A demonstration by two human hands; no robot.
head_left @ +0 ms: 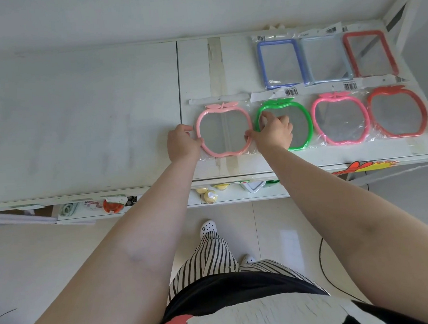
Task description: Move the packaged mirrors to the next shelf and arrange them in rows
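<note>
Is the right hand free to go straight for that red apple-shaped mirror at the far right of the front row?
Probably not at once: the right hand grips the pale pink apple mirror together with the left hand. Otherwise the way looks free; the red apple mirror lies uncovered on the shelf.

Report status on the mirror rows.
Both hands, left and right, grip pale pink apple mirror. Front row four, back row three. Nothing blocking.
</note>
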